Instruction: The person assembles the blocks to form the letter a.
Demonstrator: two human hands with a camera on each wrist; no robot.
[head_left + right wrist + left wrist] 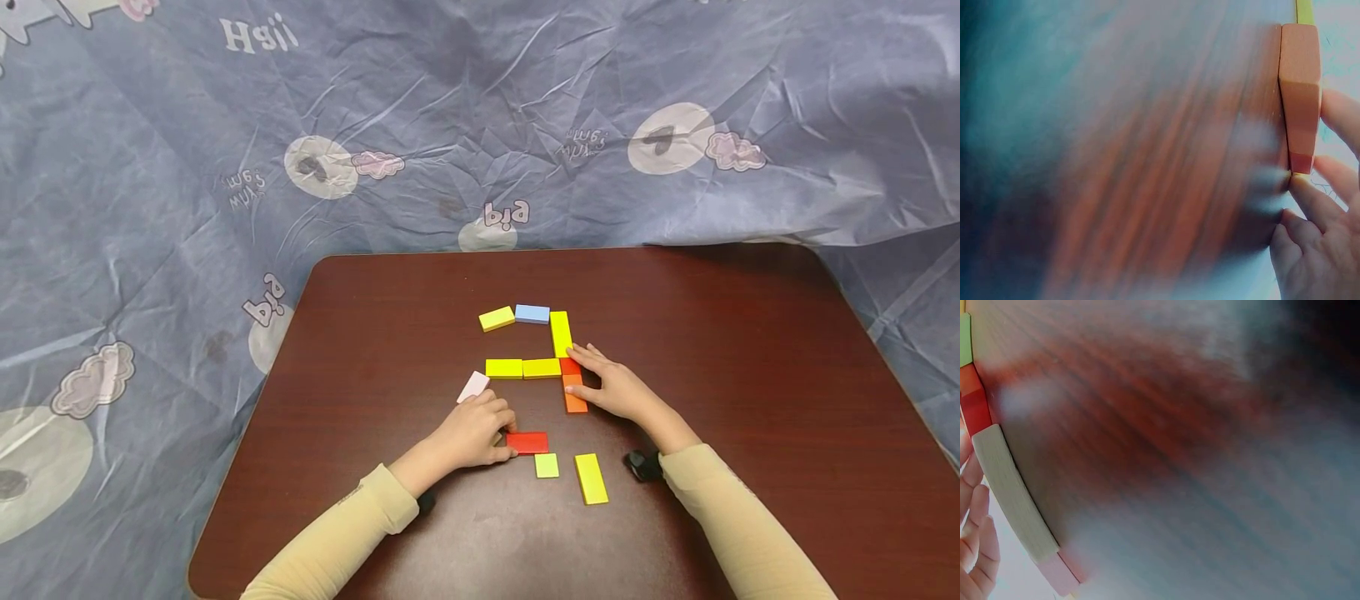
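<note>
In the head view my left hand (474, 429) has thumb and index finger pinching the left end of a red block (531, 442) lying flat. A pale wooden block (1015, 490) is mostly hidden under this hand; the left wrist view shows it end to end with the red one. A light pink block (473, 387) lies just beyond the knuckles. My right hand (617, 388) rests its thumb on an orange block (576, 403). Its index finger touches near where a small red block (570, 366) meets an upright-lying yellow block (560, 333).
Two yellow blocks (503, 369) run left from the small red block. Farther back lie a blue block (532, 314) and a tilted yellow block (497, 318). Nearer me are a light green square block (547, 466) and a loose yellow block (592, 479) on the brown table (712, 333).
</note>
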